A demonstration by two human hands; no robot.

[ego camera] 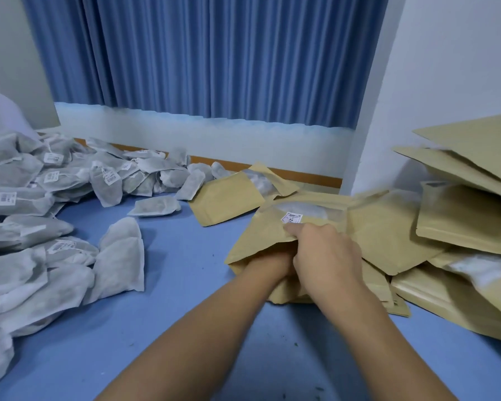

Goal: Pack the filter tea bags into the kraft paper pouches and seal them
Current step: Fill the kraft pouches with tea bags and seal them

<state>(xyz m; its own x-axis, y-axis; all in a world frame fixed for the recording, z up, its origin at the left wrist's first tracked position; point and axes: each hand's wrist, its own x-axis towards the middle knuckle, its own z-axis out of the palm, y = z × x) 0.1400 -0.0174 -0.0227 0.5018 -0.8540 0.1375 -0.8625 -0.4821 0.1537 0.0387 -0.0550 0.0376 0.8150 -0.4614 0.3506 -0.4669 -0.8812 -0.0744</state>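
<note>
Right hand (324, 256) pinches the upper lip of the kraft pouch (258, 235) toward one o'clock; left hand (272, 263) is buried inside it, its grip unseen. Tea bags (41, 198) heap at nine o'clock. Forcing bags in could tear the mouth or leave it too stuffed to seal.
</note>
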